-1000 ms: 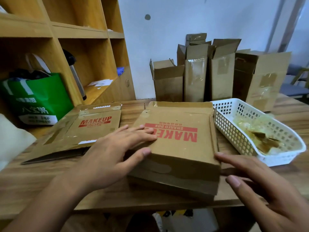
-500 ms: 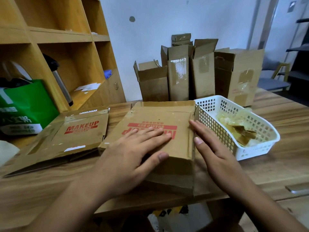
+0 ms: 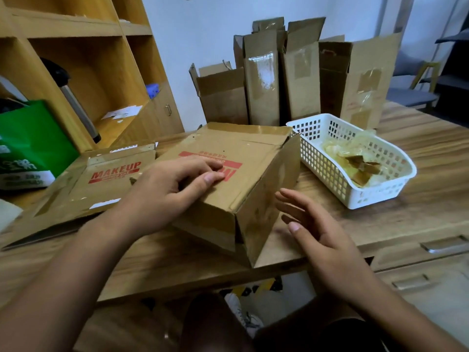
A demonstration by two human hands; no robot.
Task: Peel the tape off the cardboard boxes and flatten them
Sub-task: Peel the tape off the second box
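Note:
A brown cardboard box (image 3: 253,168) with red print stands on the wooden table (image 3: 418,207) at the centre, its top slanted and its right side wall showing. My left hand (image 3: 162,191) rests on the box's top face, fingers slightly bent over the red print. To the right of the box my right hand (image 3: 312,224) hovers with straight fingers close to the side wall, holding nothing. A flattened box (image 3: 101,184) marked MAKEUP lies to the left. Several upright taped boxes (image 3: 299,80) stand at the back against the wall.
A white plastic basket (image 3: 327,168) holding peeled tape scraps sits right of the box. A wooden shelf unit (image 3: 83,67) with a green bag (image 3: 28,146) and a flask fills the left. Drawers with metal handles (image 3: 441,246) lie under the table's right end.
The box has risen from nearly flat into a slanted box shape with its right wall standing. My right hand has pulled back off its right edge; my left hand stays on top.

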